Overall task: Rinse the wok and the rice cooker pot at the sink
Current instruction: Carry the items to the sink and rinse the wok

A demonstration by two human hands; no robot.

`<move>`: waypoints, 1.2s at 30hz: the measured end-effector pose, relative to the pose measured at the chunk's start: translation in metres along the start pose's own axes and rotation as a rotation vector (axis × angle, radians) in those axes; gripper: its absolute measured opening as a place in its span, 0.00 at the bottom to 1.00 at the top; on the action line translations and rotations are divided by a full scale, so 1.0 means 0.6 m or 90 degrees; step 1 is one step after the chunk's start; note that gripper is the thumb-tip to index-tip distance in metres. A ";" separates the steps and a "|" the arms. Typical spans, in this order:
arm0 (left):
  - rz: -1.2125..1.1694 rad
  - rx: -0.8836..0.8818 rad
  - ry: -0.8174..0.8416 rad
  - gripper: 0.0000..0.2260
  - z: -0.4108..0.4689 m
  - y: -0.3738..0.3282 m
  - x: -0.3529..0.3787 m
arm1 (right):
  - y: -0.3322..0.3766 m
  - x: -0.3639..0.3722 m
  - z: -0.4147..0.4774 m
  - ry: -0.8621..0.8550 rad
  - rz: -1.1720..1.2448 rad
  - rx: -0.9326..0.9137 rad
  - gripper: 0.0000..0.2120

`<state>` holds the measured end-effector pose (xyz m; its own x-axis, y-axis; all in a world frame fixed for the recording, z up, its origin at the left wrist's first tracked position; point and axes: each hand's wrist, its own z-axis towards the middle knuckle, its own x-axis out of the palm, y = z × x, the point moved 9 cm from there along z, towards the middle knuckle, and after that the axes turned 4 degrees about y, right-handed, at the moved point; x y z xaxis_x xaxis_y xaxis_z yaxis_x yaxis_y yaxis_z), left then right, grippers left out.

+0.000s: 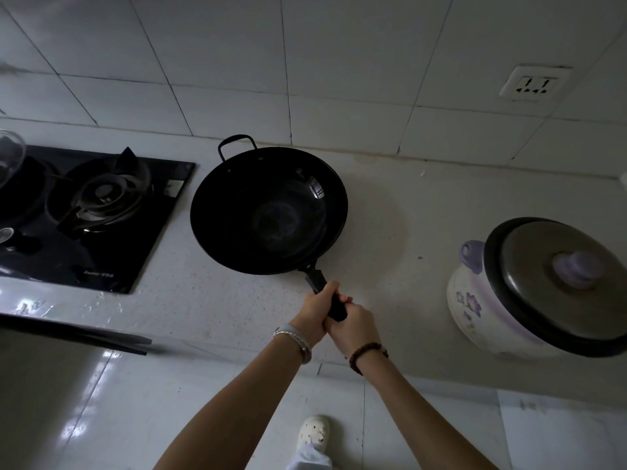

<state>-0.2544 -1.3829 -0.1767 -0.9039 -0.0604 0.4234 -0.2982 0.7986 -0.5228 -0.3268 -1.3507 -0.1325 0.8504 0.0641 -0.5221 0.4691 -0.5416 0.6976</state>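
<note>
A black wok point(268, 208) with a small loop handle at its far rim sits on or just above the pale countertop point(390, 232), right of the stove. Its long black handle points toward me. My left hand point(317, 308) grips the handle nearer the wok, and my right hand point(354, 327) grips its end, the two hands touching. A white rice cooker point(481, 307) with purple flowers and a dark lid with a purple knob stands on the counter at the right. Its inner pot is hidden, and no sink is in view.
A black glass gas stove point(98, 212) with a burner lies at the left, a glass lid edge point(12, 154) over its far-left side. The tiled wall behind holds a power socket point(532, 84). The counter's front edge runs below my hands, with glossy floor tiles point(142, 401) beneath.
</note>
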 end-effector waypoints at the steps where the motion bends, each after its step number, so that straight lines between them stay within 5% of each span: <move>1: 0.000 0.003 -0.004 0.08 -0.002 -0.001 -0.003 | 0.003 0.002 -0.004 -0.003 0.001 -0.001 0.06; 20: 0.022 0.192 -0.062 0.12 -0.209 -0.027 -0.084 | 0.081 0.063 -0.176 0.041 0.061 -0.155 0.05; 36: -0.090 0.303 -0.204 0.10 -0.458 -0.029 -0.374 | 0.203 0.332 -0.374 0.257 0.021 -0.284 0.06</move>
<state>0.0378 -1.2187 -0.0596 -0.8709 -0.3835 0.3073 -0.4602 0.4170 -0.7838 -0.0469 -1.2156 -0.0416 0.8486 0.4138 -0.3295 0.4206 -0.1502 0.8947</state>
